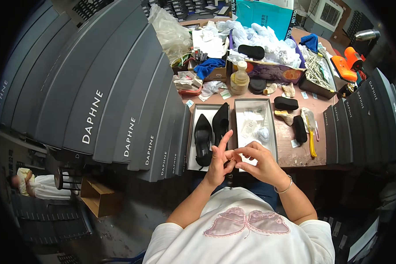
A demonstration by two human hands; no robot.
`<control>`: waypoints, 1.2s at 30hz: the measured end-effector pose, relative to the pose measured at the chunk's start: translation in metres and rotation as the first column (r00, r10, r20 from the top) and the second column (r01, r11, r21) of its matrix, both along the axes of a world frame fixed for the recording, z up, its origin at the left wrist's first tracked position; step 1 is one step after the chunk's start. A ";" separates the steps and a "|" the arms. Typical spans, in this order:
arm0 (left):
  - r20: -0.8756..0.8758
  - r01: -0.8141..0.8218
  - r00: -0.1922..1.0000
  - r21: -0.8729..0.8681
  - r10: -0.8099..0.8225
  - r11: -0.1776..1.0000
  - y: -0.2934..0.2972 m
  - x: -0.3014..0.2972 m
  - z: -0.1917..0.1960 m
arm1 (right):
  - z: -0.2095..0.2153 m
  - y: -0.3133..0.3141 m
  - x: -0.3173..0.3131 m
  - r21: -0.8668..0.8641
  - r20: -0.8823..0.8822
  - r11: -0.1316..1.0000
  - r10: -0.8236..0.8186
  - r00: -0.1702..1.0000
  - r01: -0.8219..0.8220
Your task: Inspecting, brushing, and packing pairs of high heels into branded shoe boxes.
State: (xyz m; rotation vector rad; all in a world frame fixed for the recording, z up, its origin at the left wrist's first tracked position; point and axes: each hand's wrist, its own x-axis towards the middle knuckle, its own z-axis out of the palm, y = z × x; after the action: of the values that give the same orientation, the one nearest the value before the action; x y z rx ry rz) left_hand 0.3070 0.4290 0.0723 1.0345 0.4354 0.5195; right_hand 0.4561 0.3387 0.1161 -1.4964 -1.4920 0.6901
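Observation:
Above the front edge of two shoebox halves, my hands meet at the fingertips. My left hand (220, 162) has one finger stretched out, while its other fingers curl toward the right hand. My right hand (262, 163) pinches close against those curled fingers, and anything small between them cannot be made out. Just beyond the left hand lies an open grey shoebox (192, 132) with a black pointed shoe (202, 136) and a second black shoe (221, 121) in it. Beside it, a box lid or tray (273, 141) holds white paper (251, 116) and a crumpled white wad (262, 133).
Tall stacks of dark grey shoeboxes (114, 88) rise at left, with more boxes (367, 119) at right. Farther back stand a bottle (240, 78) and a bin of white tissue (268, 42). A yellow-handled brush (311, 132) and black pads (286, 103) lie right. A person (44, 185) is far left.

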 end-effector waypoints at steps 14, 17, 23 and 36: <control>0.011 0.098 0.995 -0.306 -0.099 0.947 -0.028 -0.036 -0.021 | -0.029 -0.024 -0.002 0.136 -0.123 0.990 -0.004 0.992 0.021; 0.019 0.114 0.993 -0.314 -0.114 0.943 -0.038 -0.023 -0.024 | -0.038 -0.036 0.015 0.048 -0.184 0.998 0.045 0.982 -0.037; 0.079 0.046 0.996 -0.167 -0.033 0.985 -0.051 0.019 -0.024 | -0.119 -0.080 0.193 -0.067 -0.085 0.747 -0.664 0.743 0.661; 0.034 0.034 0.999 -0.057 -0.032 0.998 -0.049 0.056 -0.026 | -0.226 -0.128 0.352 -0.009 0.678 0.619 -0.573 0.460 0.785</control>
State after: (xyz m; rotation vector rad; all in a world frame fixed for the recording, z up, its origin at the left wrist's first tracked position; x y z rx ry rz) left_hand 0.3629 0.3796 0.0459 0.9752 0.4016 0.4915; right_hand 0.8078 0.2102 -0.1099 -2.5641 -1.0099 -0.1263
